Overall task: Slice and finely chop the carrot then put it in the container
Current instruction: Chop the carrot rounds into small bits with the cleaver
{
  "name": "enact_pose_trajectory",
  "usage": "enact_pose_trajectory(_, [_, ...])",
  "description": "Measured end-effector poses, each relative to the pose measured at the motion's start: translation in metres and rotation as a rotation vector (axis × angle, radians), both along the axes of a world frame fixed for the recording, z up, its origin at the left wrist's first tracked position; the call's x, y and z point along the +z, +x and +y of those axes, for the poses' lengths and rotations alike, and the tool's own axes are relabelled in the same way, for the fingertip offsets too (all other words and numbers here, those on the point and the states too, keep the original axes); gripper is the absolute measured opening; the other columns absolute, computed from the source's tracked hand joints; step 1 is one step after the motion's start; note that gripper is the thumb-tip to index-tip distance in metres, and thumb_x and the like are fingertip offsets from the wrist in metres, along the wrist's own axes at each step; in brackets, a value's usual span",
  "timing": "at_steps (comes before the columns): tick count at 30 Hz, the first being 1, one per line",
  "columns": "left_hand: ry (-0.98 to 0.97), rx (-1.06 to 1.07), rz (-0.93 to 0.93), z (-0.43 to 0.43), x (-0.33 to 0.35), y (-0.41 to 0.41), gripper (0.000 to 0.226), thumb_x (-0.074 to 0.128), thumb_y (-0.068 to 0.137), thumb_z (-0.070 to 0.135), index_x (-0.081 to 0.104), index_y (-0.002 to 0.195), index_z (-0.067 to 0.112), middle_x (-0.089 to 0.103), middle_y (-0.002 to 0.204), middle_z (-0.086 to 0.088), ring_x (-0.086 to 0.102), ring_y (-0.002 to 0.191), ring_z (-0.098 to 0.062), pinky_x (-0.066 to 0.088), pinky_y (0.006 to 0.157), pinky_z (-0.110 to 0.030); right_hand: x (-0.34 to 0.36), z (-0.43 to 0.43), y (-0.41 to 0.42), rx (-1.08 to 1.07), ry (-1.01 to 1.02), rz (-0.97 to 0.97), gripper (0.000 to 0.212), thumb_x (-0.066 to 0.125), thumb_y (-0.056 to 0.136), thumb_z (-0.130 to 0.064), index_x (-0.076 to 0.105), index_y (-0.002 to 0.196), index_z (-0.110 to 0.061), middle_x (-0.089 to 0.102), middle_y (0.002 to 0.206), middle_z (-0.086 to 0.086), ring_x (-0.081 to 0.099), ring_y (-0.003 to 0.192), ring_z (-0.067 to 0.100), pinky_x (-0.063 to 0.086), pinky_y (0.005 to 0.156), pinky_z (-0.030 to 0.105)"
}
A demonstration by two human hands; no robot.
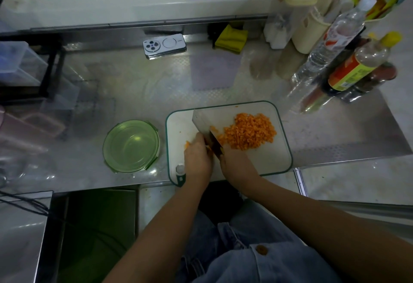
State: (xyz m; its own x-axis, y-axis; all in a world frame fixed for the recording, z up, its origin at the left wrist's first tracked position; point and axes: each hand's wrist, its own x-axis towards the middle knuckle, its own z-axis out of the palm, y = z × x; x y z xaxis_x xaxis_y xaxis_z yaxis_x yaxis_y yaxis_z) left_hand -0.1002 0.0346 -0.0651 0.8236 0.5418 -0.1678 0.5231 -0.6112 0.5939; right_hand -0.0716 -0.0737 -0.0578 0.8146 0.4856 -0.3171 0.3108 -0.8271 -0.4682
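A heap of finely chopped carrot (250, 131) lies on the right half of a white cutting board with a green rim (279, 159). My right hand (234, 162) grips the dark handle of a broad cleaver (205, 119). Its blade is tilted and stands at the left edge of the heap. My left hand (197, 155) rests against the blade's left side near the handle, with a few carrot bits by its fingers. A round green container (131, 146) stands without a lid, holding nothing, just left of the board.
On the steel counter a phone (164, 45) lies at the back, with a yellow cloth (231, 39) to its right. Bottles and jars (348, 59) crowd the right rear. A dark rack with plastic boxes (26, 68) stands at the left. The counter's front edge runs just below the board.
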Motion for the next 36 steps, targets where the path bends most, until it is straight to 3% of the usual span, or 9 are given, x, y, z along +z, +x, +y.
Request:
enact_pose_trajectory(8, [0.03,-0.005,-0.02,0.0,0.0,0.001,0.017,0.054,0.086,-0.001,0.05,0.1,0.007,0.062,0.086,-0.015,0.054,0.081,-0.034,0.025,0.064,-0.031,-0.007,0.006,0.0,0.042,-0.064,-0.01,0.013,0.039,0.098,-0.01,0.048,0.106,-0.005,0.062,0.094,0.019,0.061,0.082,0.034,0.041,0.062,0.035])
enact_pose_trajectory(11, [0.033,-0.005,-0.017,0.0,0.0,0.0,0.017,0.053,0.084,-0.003,0.051,0.098,0.007,0.062,0.084,-0.015,0.055,0.08,-0.034,0.026,0.064,-0.032,-0.01,0.004,0.002,0.026,-0.022,-0.015,0.013,0.04,0.099,-0.013,0.049,0.106,-0.006,0.063,0.092,0.018,0.061,0.08,0.035,0.045,0.062,0.038])
enact_pose_trajectory(15, [-0.012,-0.018,0.049,0.008,-0.002,-0.002,0.01,0.066,0.085,0.014,0.06,0.091,0.009,0.067,0.088,-0.012,0.06,0.085,-0.029,0.039,0.073,-0.034,-0.005,-0.006,0.011,-0.07,0.105,0.015,0.018,0.044,0.098,-0.017,0.051,0.106,-0.002,0.063,0.092,0.021,0.061,0.081,0.038,0.043,0.065,0.04])
enact_pose_trajectory(18, [-0.084,-0.034,0.031,0.014,-0.002,-0.006,0.012,0.071,0.082,0.021,0.07,0.088,0.01,0.071,0.091,-0.007,0.064,0.086,-0.024,0.042,0.08,-0.03,0.004,-0.013,0.019,-0.177,0.17,0.076,0.017,0.042,0.1,-0.02,0.049,0.099,-0.004,0.062,0.079,0.018,0.063,0.06,0.033,0.052,0.056,0.045])
enact_pose_trajectory(20, [-0.07,-0.034,-0.011,0.016,-0.001,-0.011,0.013,0.069,0.082,0.016,0.071,0.094,0.012,0.071,0.096,-0.006,0.064,0.089,-0.024,0.041,0.08,-0.028,0.009,-0.015,0.022,-0.194,0.204,0.131,0.017,0.042,0.1,-0.021,0.048,0.097,-0.006,0.06,0.071,0.013,0.059,0.045,0.024,0.051,0.044,0.036])
enact_pose_trajectory(22, [-0.041,0.001,-0.062,0.017,0.0,-0.017,0.018,0.064,0.082,0.008,0.07,0.099,0.011,0.07,0.098,-0.008,0.063,0.09,-0.025,0.041,0.08,-0.027,0.012,-0.011,0.019,-0.17,0.236,0.154,0.015,0.042,0.1,-0.02,0.049,0.097,-0.007,0.06,0.069,0.012,0.057,0.043,0.021,0.049,0.041,0.034])
enact_pose_trajectory(27, [0.072,0.091,0.021,0.016,0.002,-0.033,0.026,0.056,0.086,0.007,0.056,0.112,0.005,0.053,0.113,-0.015,0.056,0.097,-0.032,0.042,0.082,-0.037,0.004,0.001,0.0,-0.101,0.224,0.183,0.017,0.044,0.098,-0.017,0.047,0.085,-0.007,0.062,0.068,0.012,0.059,0.055,0.026,0.052,0.059,0.044])
enact_pose_trajectory(31, [0.093,0.146,0.082,0.022,-0.003,-0.043,0.033,0.044,0.091,0.0,0.05,0.123,0.0,0.049,0.124,-0.019,0.058,0.101,-0.034,0.042,0.087,-0.036,-0.004,-0.008,-0.001,-0.19,0.231,0.163,0.019,0.044,0.098,-0.02,0.05,0.088,-0.005,0.063,0.071,0.014,0.061,0.063,0.03,0.052,0.065,0.05])
enact_pose_trajectory(36, [0.04,0.166,0.037,0.027,-0.003,-0.044,0.033,0.049,0.09,0.001,0.058,0.122,0.005,0.052,0.117,-0.021,0.058,0.096,-0.039,0.042,0.09,-0.038,0.004,-0.013,0.006,-0.281,0.287,0.237,0.019,0.041,0.099,-0.022,0.046,0.09,-0.006,0.057,0.07,0.011,0.057,0.05,0.024,0.053,0.046,0.038])
